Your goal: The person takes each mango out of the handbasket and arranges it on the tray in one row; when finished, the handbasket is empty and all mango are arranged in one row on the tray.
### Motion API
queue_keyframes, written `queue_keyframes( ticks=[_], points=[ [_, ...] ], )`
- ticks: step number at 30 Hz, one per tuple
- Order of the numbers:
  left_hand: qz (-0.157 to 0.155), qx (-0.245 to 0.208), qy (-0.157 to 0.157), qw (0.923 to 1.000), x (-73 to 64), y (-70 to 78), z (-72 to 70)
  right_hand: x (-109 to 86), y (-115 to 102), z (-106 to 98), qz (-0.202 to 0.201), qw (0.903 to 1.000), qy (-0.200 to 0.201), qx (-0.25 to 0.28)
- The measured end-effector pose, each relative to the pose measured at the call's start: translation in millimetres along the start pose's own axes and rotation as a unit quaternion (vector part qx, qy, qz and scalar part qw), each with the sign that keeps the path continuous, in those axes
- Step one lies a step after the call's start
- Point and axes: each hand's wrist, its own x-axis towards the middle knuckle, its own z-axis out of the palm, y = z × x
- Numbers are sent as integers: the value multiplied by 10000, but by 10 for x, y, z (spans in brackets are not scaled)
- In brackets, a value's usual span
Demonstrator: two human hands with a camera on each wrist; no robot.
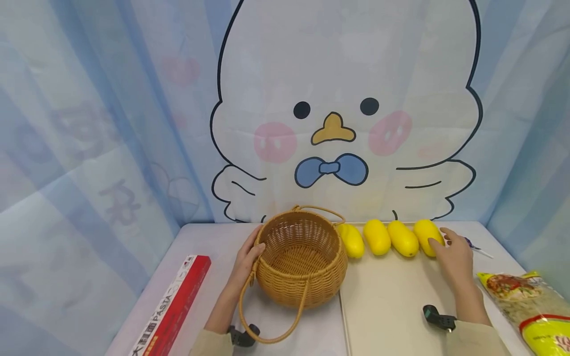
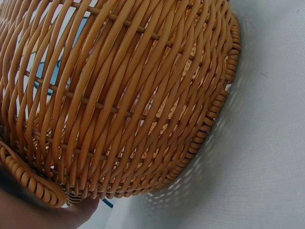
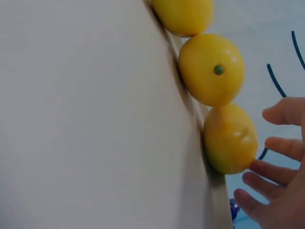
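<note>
A round wicker basket [image 1: 307, 291] with two thin handles stands left of the board's edge, its inside bare. My left hand [image 1: 242, 262] grips the basket's left rim, thumb over the edge; in the left wrist view the woven side [image 2: 119, 95] fills most of the picture. Several yellow oval fruits line the back of the cream board, among them the rightmost fruit [image 1: 428, 237]. My right hand [image 1: 456, 257] is beside that fruit. In the right wrist view its fingers [image 3: 281, 176] are spread, fingertips right at the end fruit [image 3: 231, 138].
A red and white pasta box [image 1: 173, 306] lies on the left. The cream board [image 1: 392, 306] spans the right centre. A yellow and red food bag [image 1: 530, 306] lies at far right. Behind the right hand is a small item with a white stick [image 1: 483, 252]. A printed curtain [image 1: 347, 64] closes the back.
</note>
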Motion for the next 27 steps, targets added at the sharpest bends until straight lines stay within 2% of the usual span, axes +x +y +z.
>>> queue_keyframes(
  ticks=[4, 8, 13, 18, 22, 27],
  points=[
    [69, 26, -38, 10000, 31, -16, 6, -20, 18, -64, -124, 9999, -50, -28],
    [7, 89, -96, 9999, 25, -27, -1, -49, 35, -166, -361, 9989, -198, -235],
    [-95, 275, -190, 9994, 19, -19, -101, -73, -8, -249, -939, 9932, -390, -571],
    [-137, 696, -280, 9971, -7, -39, -227, -95, -27, -270, -1507, 9833, -415, -928],
    [-296, 1330, -283, 9903, -62, -58, -322, -150, 7, -276, -1828, 9761, -368, -1114],
    [-295, 2300, -215, 9725, -60, 0, -455, -216, 50, -311, -1918, 9735, -341, -1194]
  ],
)
